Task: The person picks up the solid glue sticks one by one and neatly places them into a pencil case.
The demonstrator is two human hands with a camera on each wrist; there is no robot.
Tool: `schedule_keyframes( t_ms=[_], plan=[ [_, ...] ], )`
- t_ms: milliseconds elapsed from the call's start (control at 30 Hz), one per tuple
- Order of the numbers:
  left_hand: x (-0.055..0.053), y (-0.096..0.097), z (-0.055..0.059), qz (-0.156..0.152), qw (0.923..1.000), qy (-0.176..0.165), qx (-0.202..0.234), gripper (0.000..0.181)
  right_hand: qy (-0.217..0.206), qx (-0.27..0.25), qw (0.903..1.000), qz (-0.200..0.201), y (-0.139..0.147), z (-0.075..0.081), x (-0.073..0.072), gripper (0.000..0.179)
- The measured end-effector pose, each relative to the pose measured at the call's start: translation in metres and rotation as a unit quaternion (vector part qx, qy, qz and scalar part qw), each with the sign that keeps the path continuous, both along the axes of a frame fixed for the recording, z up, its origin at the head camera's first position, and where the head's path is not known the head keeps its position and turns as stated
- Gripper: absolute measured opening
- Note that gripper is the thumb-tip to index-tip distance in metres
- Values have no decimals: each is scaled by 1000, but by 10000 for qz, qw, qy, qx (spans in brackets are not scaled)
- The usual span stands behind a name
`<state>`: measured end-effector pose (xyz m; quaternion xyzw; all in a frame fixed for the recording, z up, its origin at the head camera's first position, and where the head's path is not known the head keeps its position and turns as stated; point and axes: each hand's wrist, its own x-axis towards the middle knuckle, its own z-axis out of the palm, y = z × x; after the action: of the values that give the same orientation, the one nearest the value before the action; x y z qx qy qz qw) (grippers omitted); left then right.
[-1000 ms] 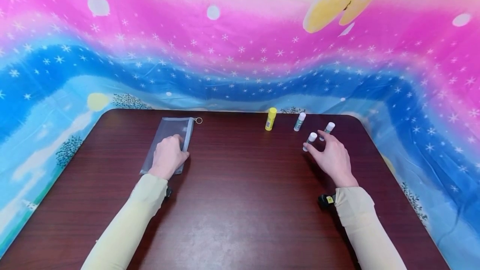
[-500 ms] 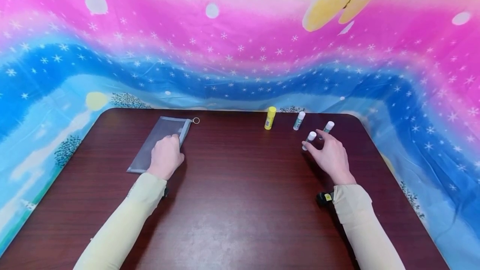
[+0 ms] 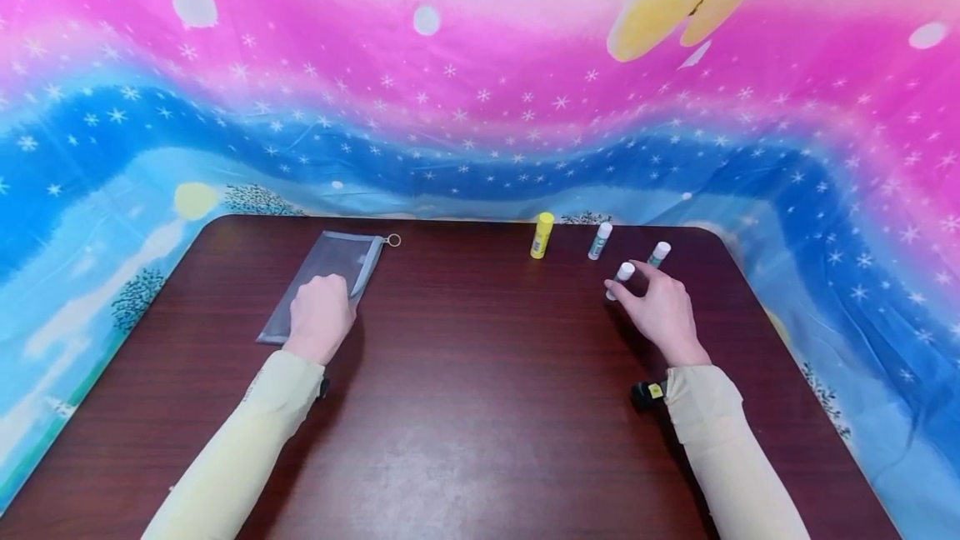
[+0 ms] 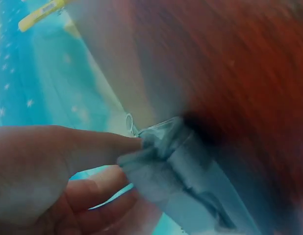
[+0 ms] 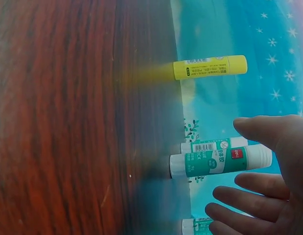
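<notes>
My left hand (image 3: 322, 319) is over a grey see-through zip pouch (image 3: 341, 252) on the left of the table. In the left wrist view its thumb and fingers pinch the bunched-up edge of the pouch (image 4: 195, 183). On the right, my right hand (image 3: 663, 317) reaches around an upright white-and-green glue stick (image 5: 210, 164). Its thumb is on one side and its loosely spread fingers on the other, with gaps between them and the stick in the right wrist view. Another white-capped glue stick (image 3: 660, 252) stands just beyond the fingers.
Farther back stand a yellow glue stick (image 3: 542, 236) and a third white-capped one (image 3: 599, 242), both upright. A metal ring (image 3: 393, 240) hangs off the pouch's zip end. Behind the dark wooden table (image 3: 465, 340) is a colourful printed cloth (image 3: 480, 123).
My left hand has shifted a little to the left and nearer, and the pouch's near end has swung left. The right hand and the glue sticks have stayed nearly where they were.
</notes>
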<state>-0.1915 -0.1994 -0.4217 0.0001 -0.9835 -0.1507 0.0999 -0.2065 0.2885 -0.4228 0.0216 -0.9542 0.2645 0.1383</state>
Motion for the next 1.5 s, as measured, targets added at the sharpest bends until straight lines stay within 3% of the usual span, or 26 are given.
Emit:
schedule_keyframes(
  t_ms=[100,233,300,400,533,633,867,1000,1133,1500],
  plan=[
    [-1,-4,0,-65,9993,-72,371,16,-34,-108,9999,10,1,-2,-1,60],
    [-4,-7,0,6,9947,-423,935,14,-109,-319,9994,12,2,-4,-3,53],
    [-6,-9,-1,65,9883,-698,1352,16,-139,-415,9990,18,2,-4,-4,49],
    [-9,-11,-1,73,9726,-1089,2052,18,-180,-497,9986,40,3,-4,-5,45],
    [-12,-13,-2,95,9414,-1532,3003,23,-251,-481,9985,63,4,-4,-5,41],
    [-13,-10,-3,178,9138,-1795,3640,26,-236,-495,9985,61,4,-4,-6,37],
    [-16,-3,-7,155,8313,-2305,5055,33,-86,-557,9984,10,4,-7,-8,32],
    [-17,1,-9,36,8046,-2533,5371,35,-74,-560,9984,-5,4,-9,-9,32],
    [-17,5,-11,-7,7944,-2597,5491,36,-43,-584,9983,-12,3,-10,-10,32],
    [-13,26,-15,-61,7815,-2442,5741,31,-1,-713,9975,-26,0,-10,-10,30]
  ],
)
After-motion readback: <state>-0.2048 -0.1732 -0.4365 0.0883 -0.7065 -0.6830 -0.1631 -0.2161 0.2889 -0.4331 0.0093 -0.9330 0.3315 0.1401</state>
